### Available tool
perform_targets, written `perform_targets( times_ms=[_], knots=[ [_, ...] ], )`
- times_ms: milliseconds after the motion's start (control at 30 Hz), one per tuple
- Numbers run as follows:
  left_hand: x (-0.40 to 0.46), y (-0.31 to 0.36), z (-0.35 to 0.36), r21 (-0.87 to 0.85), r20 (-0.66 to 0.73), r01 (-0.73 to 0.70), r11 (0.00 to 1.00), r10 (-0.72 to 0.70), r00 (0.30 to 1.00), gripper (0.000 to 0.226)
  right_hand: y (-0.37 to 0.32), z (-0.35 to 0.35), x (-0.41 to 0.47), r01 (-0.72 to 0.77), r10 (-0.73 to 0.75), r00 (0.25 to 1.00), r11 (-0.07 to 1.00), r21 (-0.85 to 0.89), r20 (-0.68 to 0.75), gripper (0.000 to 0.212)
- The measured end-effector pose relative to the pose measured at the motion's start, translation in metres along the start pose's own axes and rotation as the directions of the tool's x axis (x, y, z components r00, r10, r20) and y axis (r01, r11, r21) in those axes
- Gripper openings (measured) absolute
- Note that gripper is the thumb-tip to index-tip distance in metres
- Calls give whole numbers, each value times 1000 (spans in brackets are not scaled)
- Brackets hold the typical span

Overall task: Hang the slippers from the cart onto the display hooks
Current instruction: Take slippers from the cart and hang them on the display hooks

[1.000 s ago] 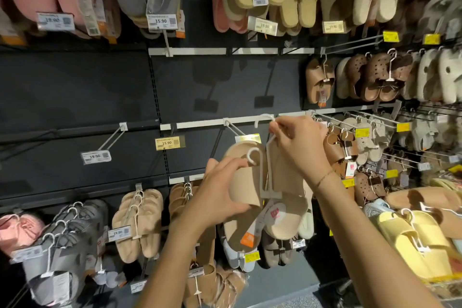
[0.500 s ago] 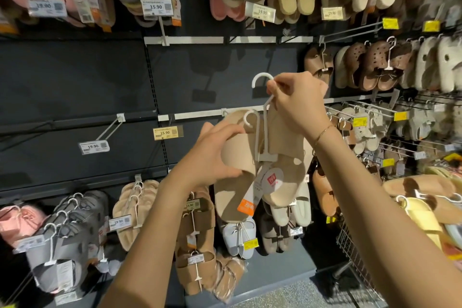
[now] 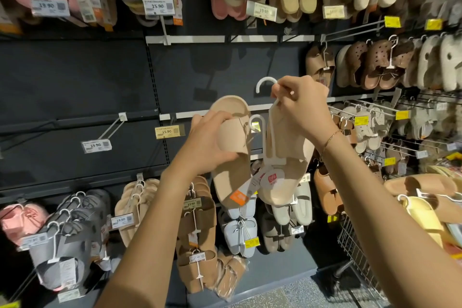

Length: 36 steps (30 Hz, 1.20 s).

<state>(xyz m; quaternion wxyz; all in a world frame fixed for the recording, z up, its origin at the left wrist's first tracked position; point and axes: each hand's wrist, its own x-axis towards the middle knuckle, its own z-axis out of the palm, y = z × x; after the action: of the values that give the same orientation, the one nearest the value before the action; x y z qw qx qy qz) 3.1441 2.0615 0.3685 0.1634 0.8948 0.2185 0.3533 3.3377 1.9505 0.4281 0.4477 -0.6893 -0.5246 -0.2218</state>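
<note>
The right hand [image 3: 303, 107] pinches the stem of a white plastic hanger [image 3: 271, 117] just below its upper hook, fingers curled round it. A pair of beige slippers [image 3: 282, 172] hangs from that hanger, below the right hand and reaching down past the wrist, with paper tags [image 3: 252, 187] at its lower left. The left hand [image 3: 211, 142] grips the strap of the left-side beige slipper [image 3: 231, 155], thumb on the strap's front and fingers behind it; that slipper lies just left of the hanger, touching it, sole edge up and tilted slightly. A second, smaller white hook [image 3: 256, 122] shows between the two slippers. Behind the hanger runs a white rail [image 3: 225, 112] on the dark display wall. A yellow price label [image 3: 167, 131] sits left of the hanger. The wire cart [image 3: 360, 257] stands lower right of it.
</note>
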Motion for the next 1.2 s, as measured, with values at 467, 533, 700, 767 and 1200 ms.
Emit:
perform_targets(
  times_ms=[467, 533, 700, 767, 1200],
  knots=[
    [22, 29, -12, -14, -221, -22, 1000, 19, 975, 78, -5, 19, -23, 3, -3, 1000, 1000, -2, 27, 27],
    [19, 30, -9, 15, -175, -37, 999, 39, 984, 76, -5, 18, -22, -28, 28, 999, 999, 16, -22, 30],
    [1, 22, 4, 36, 77, -60, 998, 57, 995, 81, -1, 15, -26, -89, 95, 991, 993, 76, -89, 34],
    [-7, 18, 12, 34, 153, -43, 998, 38, 987, 82, 5, 19, -31, -96, 101, 993, 992, 78, -61, 34],
    [-14, 11, 30, 166, 213, -10, 986, -26, 977, 82, 17, 32, -46, -161, 157, 987, 975, 155, 38, 25]
  ],
)
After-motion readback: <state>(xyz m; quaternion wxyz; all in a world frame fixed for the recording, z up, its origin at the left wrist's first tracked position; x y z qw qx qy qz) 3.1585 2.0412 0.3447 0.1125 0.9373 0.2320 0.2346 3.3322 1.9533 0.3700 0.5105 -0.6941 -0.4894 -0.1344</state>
